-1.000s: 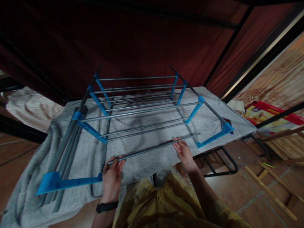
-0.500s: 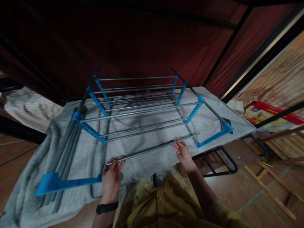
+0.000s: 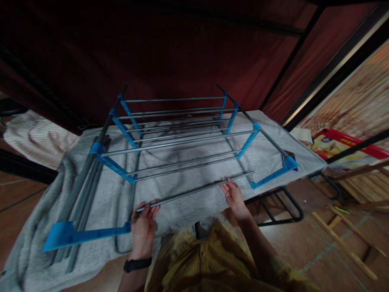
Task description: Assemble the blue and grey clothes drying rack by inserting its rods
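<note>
A thin grey metal rod (image 3: 188, 193) runs level between my hands, in front of a partly built rack (image 3: 182, 142) of grey tubes and blue plastic brackets. My left hand (image 3: 144, 223) is closed round the rod's left end, close to the front left blue bracket (image 3: 97, 234). Farther right, my right hand (image 3: 232, 195) pinches the rod between thumb and fingers. The rod's right tip sticks out beyond that hand, near the front right blue bracket (image 3: 272, 175). No rod joins these two front brackets.
Several loose grey tubes (image 3: 85, 202) lie at the left on a grey blanket (image 3: 179, 221). A dark small box (image 3: 288, 155) sits by the right bracket. Wooden slats (image 3: 343, 239) rest on the tiled floor, and a red and yellow package (image 3: 343, 148) stands at the right.
Hardly anything differs. Both hands keep the rod in almost the same place, and the rack's left side appears shifted very slightly left in view.
</note>
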The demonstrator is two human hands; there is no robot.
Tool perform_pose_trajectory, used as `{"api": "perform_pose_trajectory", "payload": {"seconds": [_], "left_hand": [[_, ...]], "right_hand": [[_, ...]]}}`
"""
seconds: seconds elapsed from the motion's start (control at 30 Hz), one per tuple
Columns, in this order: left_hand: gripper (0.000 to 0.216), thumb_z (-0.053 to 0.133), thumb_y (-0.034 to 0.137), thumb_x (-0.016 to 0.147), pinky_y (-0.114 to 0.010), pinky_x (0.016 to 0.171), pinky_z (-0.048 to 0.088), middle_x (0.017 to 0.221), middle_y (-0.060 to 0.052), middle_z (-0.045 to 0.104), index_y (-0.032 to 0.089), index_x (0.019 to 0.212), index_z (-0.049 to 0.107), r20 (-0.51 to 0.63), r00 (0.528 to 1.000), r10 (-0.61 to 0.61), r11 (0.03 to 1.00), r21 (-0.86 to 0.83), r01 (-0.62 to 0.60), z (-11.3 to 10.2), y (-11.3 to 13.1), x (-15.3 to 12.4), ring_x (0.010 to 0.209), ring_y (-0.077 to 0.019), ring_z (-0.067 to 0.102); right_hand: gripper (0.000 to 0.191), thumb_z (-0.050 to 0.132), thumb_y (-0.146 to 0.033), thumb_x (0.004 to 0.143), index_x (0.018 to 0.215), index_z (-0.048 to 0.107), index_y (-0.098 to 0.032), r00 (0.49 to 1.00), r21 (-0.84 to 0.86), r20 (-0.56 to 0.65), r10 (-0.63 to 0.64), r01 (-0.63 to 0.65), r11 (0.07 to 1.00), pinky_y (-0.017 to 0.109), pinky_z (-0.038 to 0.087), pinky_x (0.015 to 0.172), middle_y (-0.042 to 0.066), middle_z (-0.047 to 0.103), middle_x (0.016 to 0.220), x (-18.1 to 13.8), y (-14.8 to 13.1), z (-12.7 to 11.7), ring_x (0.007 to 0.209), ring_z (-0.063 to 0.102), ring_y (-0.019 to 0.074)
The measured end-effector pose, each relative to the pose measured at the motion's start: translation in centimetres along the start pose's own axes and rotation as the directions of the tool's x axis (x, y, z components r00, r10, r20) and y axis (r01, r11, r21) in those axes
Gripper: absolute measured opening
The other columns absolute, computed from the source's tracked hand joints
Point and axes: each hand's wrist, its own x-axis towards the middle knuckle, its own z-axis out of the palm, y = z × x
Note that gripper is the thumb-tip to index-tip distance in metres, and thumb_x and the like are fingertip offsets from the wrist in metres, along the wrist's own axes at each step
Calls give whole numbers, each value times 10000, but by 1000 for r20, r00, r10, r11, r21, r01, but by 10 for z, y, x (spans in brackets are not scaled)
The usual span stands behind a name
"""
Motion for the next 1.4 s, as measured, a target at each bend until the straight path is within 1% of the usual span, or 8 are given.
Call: {"api": "perform_pose_trajectory", "payload": {"seconds": [0.2, 0.37, 0.5, 0.7, 0.9, 1.07, 1.17, 1.4], "left_hand": [[260, 598, 43, 774, -403, 884, 580, 755, -12, 705, 209, 968, 549, -14, 1000, 18, 1000, 4, -18, 1, -2, 2, 794, -181, 741], [325, 599, 36, 766, -394, 874, 577, 752, -4, 702, 230, 1021, 540, -14, 999, 44, 999, -3, -44, 1, -3, 2, 783, -179, 741], [302, 599, 35, 757, -403, 897, 571, 760, -8, 700, 217, 988, 531, -7, 1000, 29, 1000, -13, -29, 1, -3, 1, 819, -186, 742], [262, 618, 51, 756, -406, 920, 564, 779, -22, 704, 205, 952, 538, 8, 1000, 23, 1000, 9, -23, 0, -3, 2, 841, -186, 740], [259, 576, 10, 763, -392, 888, 579, 738, -11, 703, 203, 932, 541, -31, 1000, 5, 1000, -16, -5, 3, -2, 2, 791, -172, 739], [250, 580, 8, 766, -387, 891, 582, 734, -5, 706, 202, 921, 553, -18, 1000, 8, 1000, -17, -9, 3, -2, 2, 791, -168, 741], [252, 578, 5, 763, -391, 905, 578, 746, -12, 711, 200, 920, 555, -7, 1000, 7, 1000, -14, -7, 2, -3, 3, 812, -175, 744], [248, 586, 12, 765, -389, 906, 575, 740, -8, 714, 200, 923, 552, -1, 1000, -1, 1000, -14, 1, 1, -2, 2, 817, -177, 745]], "right_hand": [[226, 831, -217, 707, 678, 608, -244, 1000, 7, 2, -3, 3, 1000, 333, 600, 857, -18, 747, 811, 0, 1, 0, 841, 728, 160], [223, 824, -202, 716, 689, 607, -244, 999, 23, 33, 6, -7, 1000, 343, 602, 872, -8, 757, 845, -3, -1, 0, 895, 734, 170], [204, 817, -208, 727, 708, 617, -244, 998, 6, 55, 10, -10, 1000, 358, 594, 910, 8, 763, 885, -4, -2, 0, 957, 734, 183], [203, 812, -212, 732, 706, 613, -243, 998, -7, 58, 14, -14, 1000, 359, 595, 917, 11, 764, 909, -4, -2, -1, 965, 736, 182], [163, 799, -203, 730, 728, 641, -243, 997, -5, 80, 7, -7, 1000, 362, 597, 918, 13, 769, 914, -4, -1, -1, 966, 736, 184], [159, 809, -275, 747, 739, 654, -243, 997, -19, 73, 11, -9, 1000, 323, 605, 871, 12, 774, 919, -4, -1, -1, 945, 733, 170], [165, 810, -281, 753, 729, 652, -240, 998, -13, 68, 9, -8, 1000, 301, 605, 840, 13, 774, 902, -4, -1, 0, 920, 734, 164], [137, 809, -282, 764, 810, 690, -231, 996, -9, 89, 14, -13, 1000, 321, 593, 897, 17, 772, 901, -5, -2, 0, 924, 734, 170]]}}
